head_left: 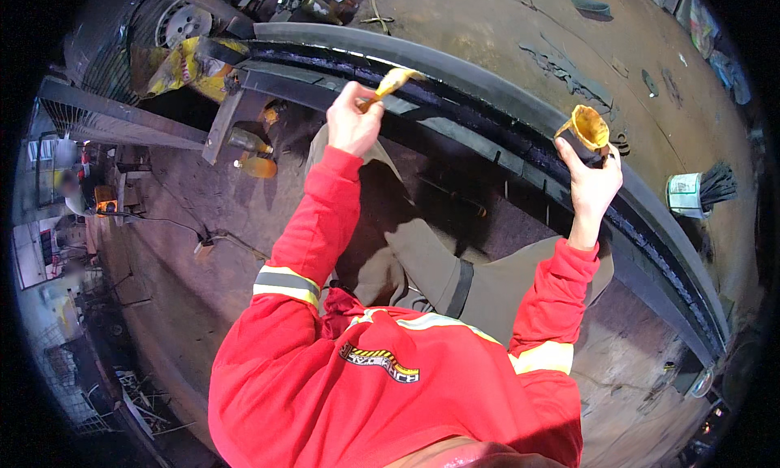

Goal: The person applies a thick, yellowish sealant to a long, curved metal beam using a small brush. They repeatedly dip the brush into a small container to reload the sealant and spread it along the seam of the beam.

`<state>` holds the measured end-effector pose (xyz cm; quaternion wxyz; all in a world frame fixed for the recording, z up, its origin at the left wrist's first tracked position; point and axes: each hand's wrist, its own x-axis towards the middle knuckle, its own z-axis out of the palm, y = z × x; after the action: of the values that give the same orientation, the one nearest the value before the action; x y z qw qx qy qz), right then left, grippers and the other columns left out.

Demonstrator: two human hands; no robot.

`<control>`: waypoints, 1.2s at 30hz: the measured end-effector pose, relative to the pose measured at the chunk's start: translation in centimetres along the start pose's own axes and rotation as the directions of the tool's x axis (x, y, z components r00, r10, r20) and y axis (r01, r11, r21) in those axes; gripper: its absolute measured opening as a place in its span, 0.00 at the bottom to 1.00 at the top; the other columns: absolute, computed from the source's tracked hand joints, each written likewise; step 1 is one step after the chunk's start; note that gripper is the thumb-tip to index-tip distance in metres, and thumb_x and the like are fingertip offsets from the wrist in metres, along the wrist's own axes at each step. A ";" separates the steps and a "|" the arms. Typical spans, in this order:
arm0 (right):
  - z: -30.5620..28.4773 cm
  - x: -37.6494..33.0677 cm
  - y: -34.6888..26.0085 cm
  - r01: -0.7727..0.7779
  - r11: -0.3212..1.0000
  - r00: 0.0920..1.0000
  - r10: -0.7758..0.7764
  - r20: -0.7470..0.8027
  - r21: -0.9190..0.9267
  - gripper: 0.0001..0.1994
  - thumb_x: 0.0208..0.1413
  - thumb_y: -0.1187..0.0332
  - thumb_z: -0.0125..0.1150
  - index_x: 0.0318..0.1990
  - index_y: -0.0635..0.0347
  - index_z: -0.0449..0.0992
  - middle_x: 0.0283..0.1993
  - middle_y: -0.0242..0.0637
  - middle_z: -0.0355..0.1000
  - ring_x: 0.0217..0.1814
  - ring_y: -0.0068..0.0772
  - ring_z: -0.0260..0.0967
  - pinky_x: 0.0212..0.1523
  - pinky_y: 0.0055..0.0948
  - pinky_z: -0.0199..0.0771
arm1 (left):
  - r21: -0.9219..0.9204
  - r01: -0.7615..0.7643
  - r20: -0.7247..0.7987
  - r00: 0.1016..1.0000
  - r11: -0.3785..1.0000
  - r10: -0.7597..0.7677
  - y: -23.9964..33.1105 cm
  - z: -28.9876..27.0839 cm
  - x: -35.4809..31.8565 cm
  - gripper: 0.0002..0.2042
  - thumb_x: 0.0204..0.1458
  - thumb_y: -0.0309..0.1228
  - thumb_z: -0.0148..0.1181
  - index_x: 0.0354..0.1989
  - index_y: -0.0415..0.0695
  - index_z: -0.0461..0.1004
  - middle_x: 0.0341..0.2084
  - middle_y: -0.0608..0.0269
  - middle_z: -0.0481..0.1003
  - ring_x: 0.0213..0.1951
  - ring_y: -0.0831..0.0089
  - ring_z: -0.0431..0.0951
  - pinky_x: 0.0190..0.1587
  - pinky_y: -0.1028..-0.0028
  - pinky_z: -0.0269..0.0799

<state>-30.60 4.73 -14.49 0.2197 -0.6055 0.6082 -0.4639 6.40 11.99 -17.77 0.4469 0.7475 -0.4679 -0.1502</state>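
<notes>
Overhead, left hand (351,120) grips brush (395,81); right hand (591,179) grips funnel (587,127).

one head view, looking steeply down, close over the hands (479,151).

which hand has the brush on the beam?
The left hand: its yellow-smeared brush touches the dark beam. The right hand holds a yellow-stained container.

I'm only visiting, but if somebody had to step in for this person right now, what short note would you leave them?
Left hand: fingers shut on a yellow-smeared brush, its tip on the long dark beam.
Right hand: holds a small yellow-coated cup over the beam.
Done: the strip along the beam looks wet and black near both hands.
Left: how far the coating runs cannot be told.
A can with brushes stands on the floor to the right.
</notes>
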 end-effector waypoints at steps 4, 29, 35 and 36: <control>0.0 0.1 0.9 -0.007 1.000 1.000 0.007 0.001 -0.003 0.27 0.37 0.62 0.85 0.42 0.68 0.78 0.42 0.36 0.77 0.43 0.28 0.74 0.50 0.28 0.73 | 0.017 0.081 -0.171 0.982 0.997 -0.077 -1.5 -2.3 0.2 0.08 0.52 0.28 0.64 0.37 0.38 0.75 0.26 0.53 0.79 0.29 0.66 0.80 0.35 0.68 0.75; 0.7 0.1 0.7 0.026 0.996 0.998 -0.021 0.053 -0.082 0.28 0.37 0.63 0.85 0.44 0.67 0.78 0.42 0.36 0.77 0.43 0.26 0.74 0.49 0.28 0.74 | 0.297 0.302 0.001 0.949 0.906 -0.316 -7.2 -4.2 6.1 0.13 0.49 0.35 0.66 0.36 0.38 0.82 0.26 0.57 0.81 0.29 0.68 0.80 0.34 0.67 0.75; 0.5 0.1 0.7 0.037 0.997 0.999 -0.034 0.039 -0.067 0.28 0.37 0.63 0.85 0.43 0.67 0.77 0.42 0.37 0.77 0.43 0.26 0.74 0.49 0.28 0.73 | -0.145 0.316 -0.041 0.945 0.938 -0.325 -7.8 -4.3 7.5 0.12 0.49 0.34 0.68 0.34 0.36 0.82 0.25 0.57 0.81 0.28 0.71 0.79 0.35 0.70 0.75; 0.4 0.1 1.0 0.035 0.997 0.999 -0.033 0.034 -0.062 0.27 0.37 0.63 0.85 0.43 0.67 0.77 0.42 0.37 0.77 0.43 0.26 0.74 0.49 0.28 0.73 | -0.370 0.310 0.009 0.944 0.875 -0.331 -6.8 -4.6 6.5 0.10 0.52 0.33 0.67 0.35 0.37 0.80 0.20 0.63 0.76 0.21 0.78 0.73 0.24 0.75 0.68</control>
<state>-30.83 4.35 -15.51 0.2025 -0.6300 0.6083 -0.4382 16.60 10.11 -19.46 0.5600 0.7217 -0.2889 -0.2863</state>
